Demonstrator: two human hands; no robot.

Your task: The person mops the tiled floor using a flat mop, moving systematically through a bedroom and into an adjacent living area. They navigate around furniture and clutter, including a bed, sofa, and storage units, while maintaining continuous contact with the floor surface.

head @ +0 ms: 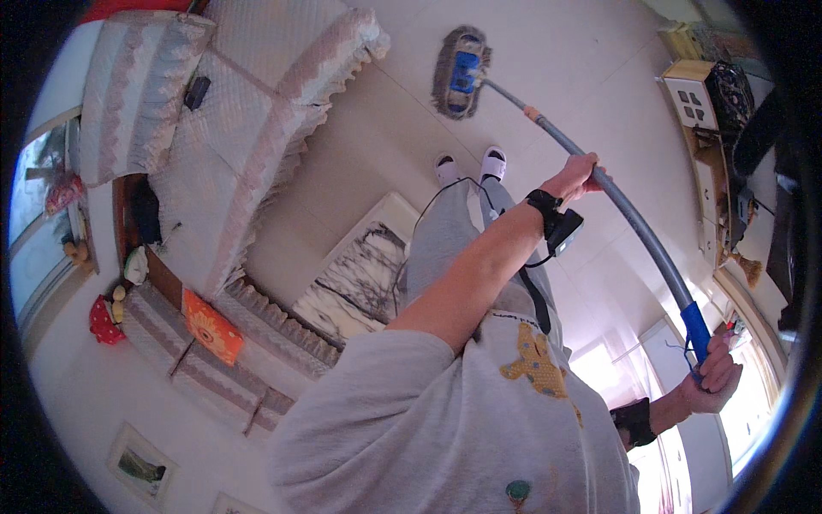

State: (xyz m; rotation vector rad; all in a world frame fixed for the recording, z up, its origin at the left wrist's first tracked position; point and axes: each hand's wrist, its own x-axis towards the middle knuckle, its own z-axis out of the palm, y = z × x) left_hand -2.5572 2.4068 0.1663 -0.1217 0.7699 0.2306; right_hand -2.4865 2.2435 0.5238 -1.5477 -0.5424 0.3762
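A flat mop with a grey-brown fringed head (461, 72) and a blue centre plate lies on the pale tiled floor beyond my slippered feet. Its grey pole (642, 228) runs down to the right, with an orange collar near the head and a blue grip (695, 331) at the upper end. My left hand (575, 177) is closed round the middle of the pole, that arm crossing in front of my body. At the far right my right hand (711, 379) grips the blue handle end. Both wrists wear black bands; the left one carries a small black device (565, 232).
A sofa with quilted, ruffled covers (237, 148) stands along the left. Near my legs is a marble-patterned low table (359, 276). Cabinets (690, 103) line the right side. A black cable (431, 202) loops across my legs. An orange cushion (212, 327) rests on the sofa.
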